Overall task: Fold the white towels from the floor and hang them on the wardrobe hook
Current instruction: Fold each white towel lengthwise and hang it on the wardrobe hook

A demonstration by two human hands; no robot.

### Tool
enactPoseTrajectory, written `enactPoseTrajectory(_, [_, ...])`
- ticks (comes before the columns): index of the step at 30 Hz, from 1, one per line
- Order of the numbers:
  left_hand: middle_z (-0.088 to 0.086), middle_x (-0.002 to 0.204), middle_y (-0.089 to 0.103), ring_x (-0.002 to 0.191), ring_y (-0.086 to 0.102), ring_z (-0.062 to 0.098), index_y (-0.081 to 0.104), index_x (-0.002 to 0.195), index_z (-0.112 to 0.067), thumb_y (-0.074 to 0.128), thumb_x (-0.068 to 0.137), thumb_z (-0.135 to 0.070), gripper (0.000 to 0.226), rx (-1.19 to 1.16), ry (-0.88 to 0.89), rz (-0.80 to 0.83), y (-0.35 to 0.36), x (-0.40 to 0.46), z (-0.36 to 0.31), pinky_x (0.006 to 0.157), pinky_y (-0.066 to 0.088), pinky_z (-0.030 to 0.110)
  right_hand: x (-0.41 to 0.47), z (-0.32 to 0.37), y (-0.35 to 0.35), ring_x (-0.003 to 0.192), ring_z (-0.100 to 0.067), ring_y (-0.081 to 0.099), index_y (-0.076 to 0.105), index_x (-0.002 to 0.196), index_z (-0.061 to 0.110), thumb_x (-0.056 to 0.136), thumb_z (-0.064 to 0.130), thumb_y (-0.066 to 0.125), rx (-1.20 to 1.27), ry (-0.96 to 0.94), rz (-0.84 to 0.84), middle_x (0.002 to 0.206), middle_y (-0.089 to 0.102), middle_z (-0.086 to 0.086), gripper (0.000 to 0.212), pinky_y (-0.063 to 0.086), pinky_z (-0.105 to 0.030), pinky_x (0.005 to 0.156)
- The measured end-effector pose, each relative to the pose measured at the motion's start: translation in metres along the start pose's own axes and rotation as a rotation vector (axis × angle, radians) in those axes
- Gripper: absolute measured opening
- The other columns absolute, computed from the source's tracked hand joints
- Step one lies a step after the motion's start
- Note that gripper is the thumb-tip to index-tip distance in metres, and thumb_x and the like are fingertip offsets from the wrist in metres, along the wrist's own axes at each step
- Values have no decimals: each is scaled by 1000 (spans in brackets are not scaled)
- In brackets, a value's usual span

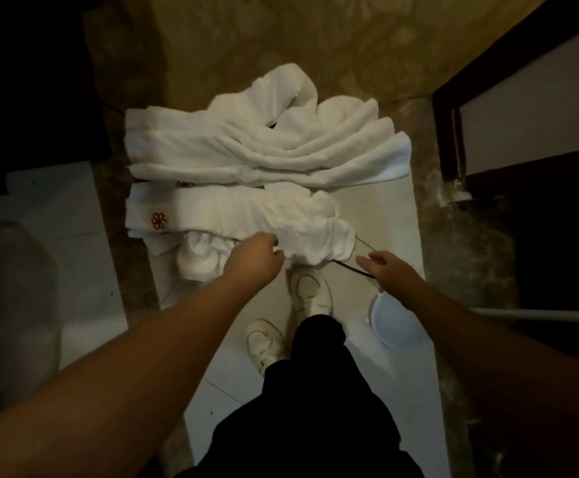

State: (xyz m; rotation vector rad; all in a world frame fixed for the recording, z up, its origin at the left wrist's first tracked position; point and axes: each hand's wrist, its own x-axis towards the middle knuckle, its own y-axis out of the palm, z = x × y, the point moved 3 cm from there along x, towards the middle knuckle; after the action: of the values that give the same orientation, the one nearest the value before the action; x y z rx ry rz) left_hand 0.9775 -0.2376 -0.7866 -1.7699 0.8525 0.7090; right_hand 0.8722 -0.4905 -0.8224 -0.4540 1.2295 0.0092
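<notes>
Left hand (257,251): just below frame centre, at the near edge of the towels. Fingers curled under, knuckles up; fingertips meet the cloth, but whether they pinch it cannot be told from this angle.

Right hand (381,265): at 3 o'clock of the left hand, well apart from it. Fingers loosely extended toward 9 o'clock, slightly spread, holding nothing; it hovers just short of the towel edge, above a thin black cord (353,269).

Towels, white, on the floor:
- Big towel (264,146), rumpled in long folds, farthest away, at 12 o'clock of the hands.
- Flower towel (233,210), a bunched strip with a red flower mark (159,220) at its left end, lying directly against the big towel's near side.
- Small towel (200,257), crumpled, at 9 o'clock of the left hand, partly tucked under the flower towel.

Surroundings:
- Pale tile floor (384,215) under the near towels; brown patterned carpet (246,36) at 12 o'clock beyond them.
- White shoes (310,293), one ahead of the other, at 6 o'clock of the hands, toes just beside the towel edge; black trousers (315,391) below them.
- Round translucent lid-like object (396,322) at 5 o'clock of the right hand, on the tile.
- Dark wooden frame (453,115) at 2 o'clock.
- White rod (540,313) entering from 3 o'clock.
- Black cord runs diagonally from under the flower towel toward the right wrist.
</notes>
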Motion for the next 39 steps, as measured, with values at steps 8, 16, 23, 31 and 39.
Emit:
enactPoseTrajectory(8, [5, 140, 56, 128, 50, 30, 59, 134, -22, 52, 97, -54, 50, 181, 173, -1, 43, 141, -50, 105, 37, 44, 138, -19, 21, 122, -23, 50, 33, 156, 19, 85, 50, 76, 353, 54, 56, 160, 36, -5, 89, 52, -37, 87])
enactPoseTrajectory(16, [4, 152, 39, 137, 33, 33, 47, 144, -29, 66, 92, -42, 58, 241, 150, -28, 84, 202, -47, 107, 31, 48, 198, -29, 56, 119, -21, 59, 36, 153, 11, 95, 35, 70, 769, 143, 105, 147, 51, -11, 71, 50, -30, 77])
enactPoseTrajectory(23, [10, 134, 53, 121, 46, 34, 59, 129, -18, 61, 94, -36, 39, 549, 467, -59, 97, 161, -37, 95, 34, 43, 175, -48, 55, 56, -4, 44, 61, 107, 19, 99, 19, 64, 991, 285, 132, 76, 53, 4, 9, 32, -14, 45])
enactPoseTrajectory(31, [11, 115, 64, 104, 60, 29, 67, 113, -9, 49, 103, -18, 22, 274, 181, 19, 75, 136, -62, 95, 47, 38, 95, -39, 32, 63, -5, 55, 58, 106, 23, 98, 14, 63, 845, 15, 278, 81, 60, 6, 12, 37, -23, 59])
enactPoseTrajectory(39, [-5, 117, 72, 108, 64, 5, 73, 111, -27, 48, 83, 9, 52, -448, 339, 341, -26, 49, -137, 86, 51, 19, -11, 53, -29, 56, -12, 36, 58, 88, 24, 92, 7, 70, 556, -339, 262, 61, 47, 7, 22, 28, -26, 50])
